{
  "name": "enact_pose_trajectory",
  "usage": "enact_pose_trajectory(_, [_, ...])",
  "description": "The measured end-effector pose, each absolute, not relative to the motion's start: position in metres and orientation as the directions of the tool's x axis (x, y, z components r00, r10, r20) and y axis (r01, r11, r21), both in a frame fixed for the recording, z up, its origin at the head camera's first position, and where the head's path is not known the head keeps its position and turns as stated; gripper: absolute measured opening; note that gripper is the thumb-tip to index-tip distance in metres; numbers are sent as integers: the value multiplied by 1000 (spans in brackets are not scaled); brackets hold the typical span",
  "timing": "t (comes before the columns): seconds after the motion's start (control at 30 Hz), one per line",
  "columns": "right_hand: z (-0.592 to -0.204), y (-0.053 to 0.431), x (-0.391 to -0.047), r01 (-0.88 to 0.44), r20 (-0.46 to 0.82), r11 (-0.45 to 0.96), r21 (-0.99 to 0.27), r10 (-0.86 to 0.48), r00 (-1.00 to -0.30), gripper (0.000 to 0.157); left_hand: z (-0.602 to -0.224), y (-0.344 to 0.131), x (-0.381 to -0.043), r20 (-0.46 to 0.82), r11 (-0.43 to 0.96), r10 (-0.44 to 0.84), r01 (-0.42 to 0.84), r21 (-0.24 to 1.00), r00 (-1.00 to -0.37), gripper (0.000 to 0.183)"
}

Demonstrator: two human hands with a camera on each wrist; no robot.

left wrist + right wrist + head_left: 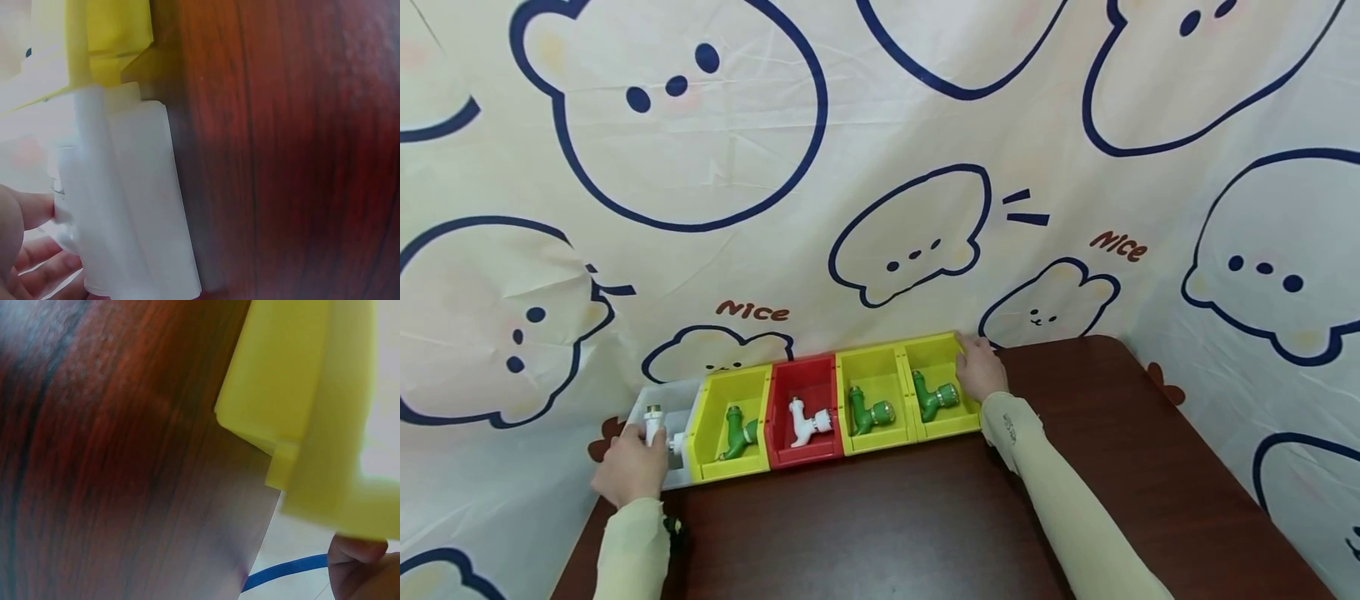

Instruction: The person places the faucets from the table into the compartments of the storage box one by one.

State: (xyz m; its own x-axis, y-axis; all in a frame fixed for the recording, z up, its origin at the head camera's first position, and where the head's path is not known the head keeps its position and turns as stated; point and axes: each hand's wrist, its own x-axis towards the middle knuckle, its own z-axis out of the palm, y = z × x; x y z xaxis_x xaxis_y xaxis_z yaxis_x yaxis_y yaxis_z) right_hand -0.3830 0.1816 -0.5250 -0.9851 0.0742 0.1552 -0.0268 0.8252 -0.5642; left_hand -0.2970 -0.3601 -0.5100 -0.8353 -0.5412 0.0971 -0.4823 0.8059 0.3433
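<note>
At the left end of the row, my left hand [631,468] has its thumb and fingers about a white faucet [653,419] at the white bin [679,393]; the lower faucet is partly hidden by the fingers. In the left wrist view, the thumb [36,209] and fingers meet white plastic beside the bin wall [134,200]. At the other end, my right hand [981,371] rests against the right side of the end yellow bin [928,346], index finger at its back corner. A green faucet [935,397] lies in that bin.
Between the end bins stand a yellow bin [730,473] with a green faucet [737,433], a red bin [805,458] with a white faucet [808,422], and another yellow bin [876,443] with a green faucet [871,412]. A printed curtain [895,133] hangs behind the dark wooden table [865,533].
</note>
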Motion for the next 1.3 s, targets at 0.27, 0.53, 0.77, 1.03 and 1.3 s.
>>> enact_pose_trajectory(0.27, [-526,180,-383,-10,147,825,-565,89,-985,48,-517,-360,-299,95,831,-517,-473,292,-851,46])
enact_pose_trajectory(0.53, [-528,181,-383,-23,168,835,-550,83,-982,48,-525,-365,-303,90,838,-509,-469,280,-856,42])
enact_pose_trajectory(0.77, [-528,181,-383,-21,169,835,-550,87,-982,48,-525,-365,-305,91,853,-492,-459,247,-866,42])
enact_pose_trajectory(1.03, [-528,179,-382,-12,162,835,-550,92,-982,48,-525,-366,-307,42,860,-480,-460,220,-876,44])
enact_pose_trajectory(1.3, [-526,180,-382,-8,152,831,-556,92,-984,49,-523,-364,-308,27,868,-471,-458,193,-882,43])
